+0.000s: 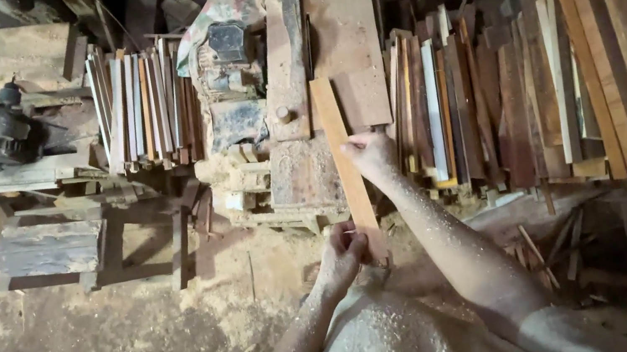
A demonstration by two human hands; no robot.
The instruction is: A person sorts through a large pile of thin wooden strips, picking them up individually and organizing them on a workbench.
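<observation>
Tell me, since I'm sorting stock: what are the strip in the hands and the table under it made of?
Strip: bare sawn wood, orange-brown with visible grain, unfinished. Table: seemingly a worn wooden top, dusty and matte; the block below looks like rusty metal, unclear.

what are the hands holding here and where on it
Both hold one narrow wooden strip: the left hand grips its near end, the right hand pinches its right edge about midway up.
</observation>
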